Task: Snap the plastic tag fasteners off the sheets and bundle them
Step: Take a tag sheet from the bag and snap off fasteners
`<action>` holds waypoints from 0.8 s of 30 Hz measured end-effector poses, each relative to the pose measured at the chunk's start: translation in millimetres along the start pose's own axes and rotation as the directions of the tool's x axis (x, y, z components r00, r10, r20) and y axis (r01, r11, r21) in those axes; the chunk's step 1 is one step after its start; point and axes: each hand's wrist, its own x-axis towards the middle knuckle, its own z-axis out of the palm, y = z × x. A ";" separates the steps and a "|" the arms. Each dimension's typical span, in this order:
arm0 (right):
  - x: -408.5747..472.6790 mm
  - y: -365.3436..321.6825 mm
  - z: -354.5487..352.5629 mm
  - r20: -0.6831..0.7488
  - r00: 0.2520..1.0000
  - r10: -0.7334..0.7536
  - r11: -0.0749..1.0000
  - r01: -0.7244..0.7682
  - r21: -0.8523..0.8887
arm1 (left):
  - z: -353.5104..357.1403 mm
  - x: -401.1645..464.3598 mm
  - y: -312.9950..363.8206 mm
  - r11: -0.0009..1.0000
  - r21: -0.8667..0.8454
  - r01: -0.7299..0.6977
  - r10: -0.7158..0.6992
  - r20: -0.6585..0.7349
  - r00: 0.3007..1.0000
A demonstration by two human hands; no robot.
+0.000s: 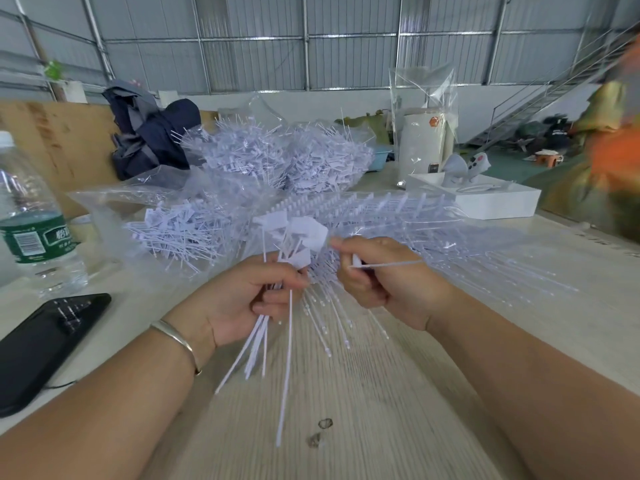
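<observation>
Left hand (252, 299) is gripping a bundle of loose fasteners (273, 282) – flat heads up, tails fanning down over the table (381, 410). Right hand (377, 275) pinches a single fastener (384, 264), sticking out sideways. The fastener sheets (398, 216) lie just behind the hands. Clear plastic bags (263, 157) further back are stuffed with more fasteners – a water bottle (31, 220) stands left.

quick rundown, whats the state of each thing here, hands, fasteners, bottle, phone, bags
left hand: grips a bunch of loose fasteners, tails down
right hand: pinches one fastener, lying sideways
sheet: flat on the table, fasteners still joined
bottle: upright, capped
phone: flat, screen dark
bags: open, heaped with fasteners
</observation>
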 end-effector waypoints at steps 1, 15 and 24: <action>0.7 0.8 -1.2 -0.076 0.997 -0.012 1.000 0.011 -0.014 | 1.0 0.8 -0.5 1.000 0.004 -0.012 0.013 -0.043 0.999; -0.1 3.6 4.8 -0.170 0.920 -0.354 0.914 0.302 -0.269 | 7.4 1.7 -4.5 0.995 0.083 -0.048 0.052 -0.050 0.997; 1.6 3.5 4.1 -0.320 0.865 -0.386 0.910 0.300 -0.286 | 20.3 -1.9 -1.6 0.994 -0.079 0.074 -0.062 0.146 0.987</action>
